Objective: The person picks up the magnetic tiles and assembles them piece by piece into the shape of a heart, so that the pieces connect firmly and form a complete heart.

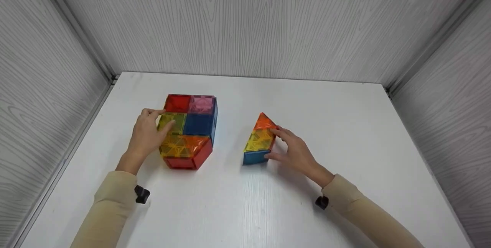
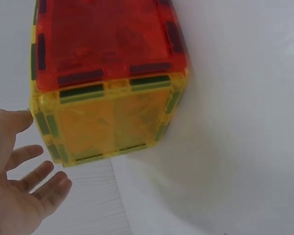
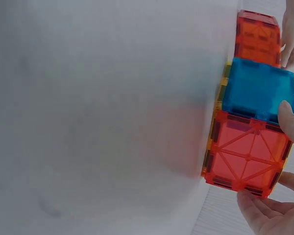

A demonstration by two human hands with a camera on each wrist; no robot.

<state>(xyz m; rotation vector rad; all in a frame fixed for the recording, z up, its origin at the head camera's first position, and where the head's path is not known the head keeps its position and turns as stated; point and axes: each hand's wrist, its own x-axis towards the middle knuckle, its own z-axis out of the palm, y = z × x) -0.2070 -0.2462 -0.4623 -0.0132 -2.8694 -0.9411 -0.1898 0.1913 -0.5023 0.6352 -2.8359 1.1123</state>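
A large block of see-through magnetic tiles (image 1: 198, 124), red, pink, blue, yellow and orange on top, stands on the left of the white table. My left hand (image 1: 145, 133) is at its left side, fingers spread and thumb by the yellow top; the left wrist view shows the left hand (image 2: 19, 181) beside a yellow side face. Right of it stands a smaller magnetic tile block (image 1: 261, 137) with a slanted outline, an orange and yellow top and a blue front. My right hand (image 1: 297, 152) grips it, thumb (image 3: 290, 117) on the blue tile, fingers at the red tile's edge.
The white table (image 1: 238, 209) runs back to a grey wood-grain wall (image 1: 245, 25). More wood-grain panels rise on the left (image 1: 46, 68) and right (image 1: 452, 87). A strip of table separates the two tile blocks.
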